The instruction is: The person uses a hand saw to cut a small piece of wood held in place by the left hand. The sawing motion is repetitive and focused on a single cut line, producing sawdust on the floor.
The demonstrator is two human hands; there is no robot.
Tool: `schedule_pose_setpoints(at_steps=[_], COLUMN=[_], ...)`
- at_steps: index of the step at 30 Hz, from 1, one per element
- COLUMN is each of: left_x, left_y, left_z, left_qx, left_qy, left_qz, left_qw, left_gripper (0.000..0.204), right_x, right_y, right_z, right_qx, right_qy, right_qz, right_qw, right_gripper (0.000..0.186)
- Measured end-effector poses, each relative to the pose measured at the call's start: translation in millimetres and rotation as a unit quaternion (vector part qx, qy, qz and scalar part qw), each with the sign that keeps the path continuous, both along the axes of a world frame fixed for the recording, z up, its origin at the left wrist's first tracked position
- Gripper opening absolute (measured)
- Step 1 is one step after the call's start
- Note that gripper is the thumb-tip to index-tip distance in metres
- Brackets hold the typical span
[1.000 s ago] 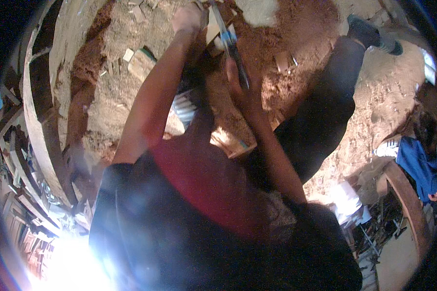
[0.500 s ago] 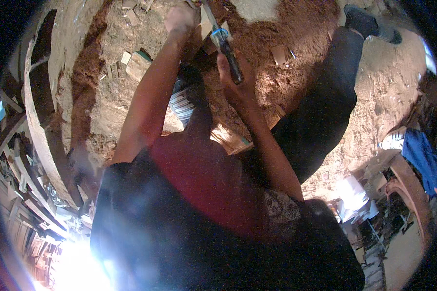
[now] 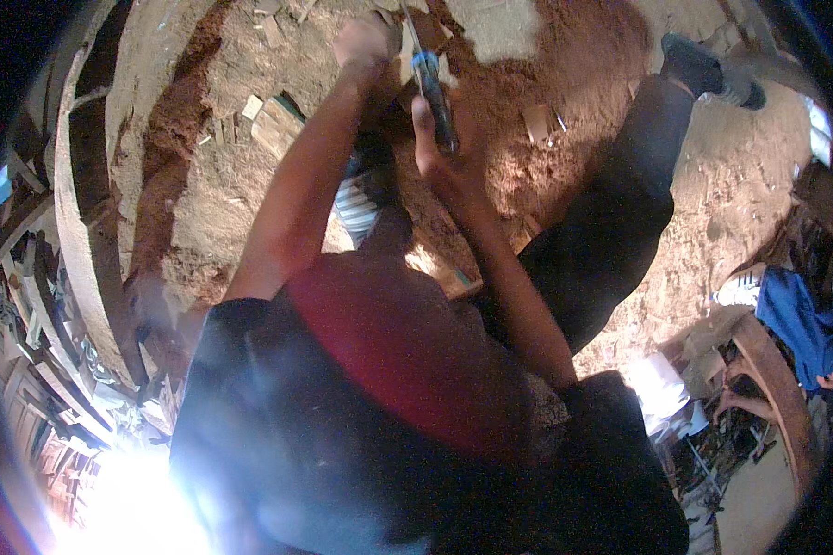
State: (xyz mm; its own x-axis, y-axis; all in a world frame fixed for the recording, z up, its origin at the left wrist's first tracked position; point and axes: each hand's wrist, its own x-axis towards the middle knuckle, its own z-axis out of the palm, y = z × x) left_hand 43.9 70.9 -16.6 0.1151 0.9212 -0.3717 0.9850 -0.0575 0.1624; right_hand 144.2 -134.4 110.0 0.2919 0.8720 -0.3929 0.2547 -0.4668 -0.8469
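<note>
My right hand (image 3: 453, 162) is wrapped round the black handle of a long, narrow-bladed hand tool (image 3: 440, 111) with a blue collar. Its thumb lies along the handle, while the other fingers are in shadow. The thin metal blade runs away from me toward the far edge, where its tip leaves the view; its exact kind cannot be told. Beside the blade, to the left, my left hand (image 3: 368, 39) is closed at a piece of light wood (image 3: 396, 74). What its fingers grip is hidden.
Sawdust and wood offcuts, including a block (image 3: 276, 128), litter the ground. My right leg (image 3: 620, 213) stretches to the far right. A person in blue trousers (image 3: 796, 324) is at the right edge, near a curved wooden piece (image 3: 777, 379). Timber pieces (image 3: 51, 370) are stacked left.
The view has shifted slightly. My right hand and the tool have moved a little away from me, and the tool stands straighter. My left hand has come slightly right, closer to the blade.
</note>
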Motion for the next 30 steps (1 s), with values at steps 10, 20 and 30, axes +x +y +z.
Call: schedule_pose_setpoints(at_steps=[10, 20, 30], left_x=[-2.0, 11.5, -2.2], left_y=[-3.3, -4.0, -3.7], left_z=[10.3, 24.4, 24.4], left_qx=[0.031, 0.022, 0.006], left_qy=[-0.055, -0.070, -0.064], left_qz=[0.052, 0.027, 0.075], left_qw=[0.997, 0.997, 0.995], left_gripper=[0.045, 0.048, 0.050], right_x=[9.4, 13.7, -2.2], right_y=[-96.4, -153.5, -26.4], right_z=[5.4, 0.1, -21.2], right_qx=[0.005, 0.075, 0.064], right_qy=[-0.008, -0.044, 0.011], right_qz=[-0.021, -0.049, -0.001], right_qw=[1.000, 0.995, 0.998], right_gripper=[0.039, 0.032, 0.033])
